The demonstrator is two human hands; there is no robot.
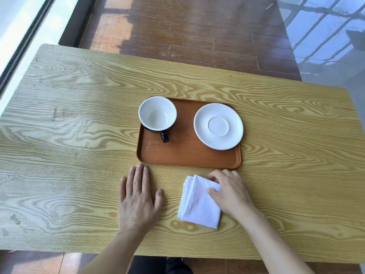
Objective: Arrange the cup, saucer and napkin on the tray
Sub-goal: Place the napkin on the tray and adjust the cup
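Table [79, 115]: a pale wood-grain top is carrying everything; you are sitting at its near edge.

Tray [187, 157]: a brown, shallow-rimmed tray is lying mid-table, just beyond your fingertips, with its near half bare.

Saucer [218, 126]: it is resting empty on the tray's right side, with its edge overhanging the right rim a little. Judge it glazed, slippery and breakable; you are best pinching it at the rim.

Cup [157, 113]: it is standing upright and empty at the tray's far left corner, apart from the saucer, with its dark handle pointing toward you. Expect it to be stiff and fragile; the handle is offering the surest hold.

Napkin [199, 202]: the folded white cloth is lying on the table just short of the tray, not yet on it. It is probably light and limp, so grip through all the layers at one corner to keep the fold.

Right hand [229, 191]: you are pinching the napkin's far right corner between thumb and fingers.

Left hand [138, 196]: you are resting it flat on the table, fingers spread and holding nothing, beside the napkin.
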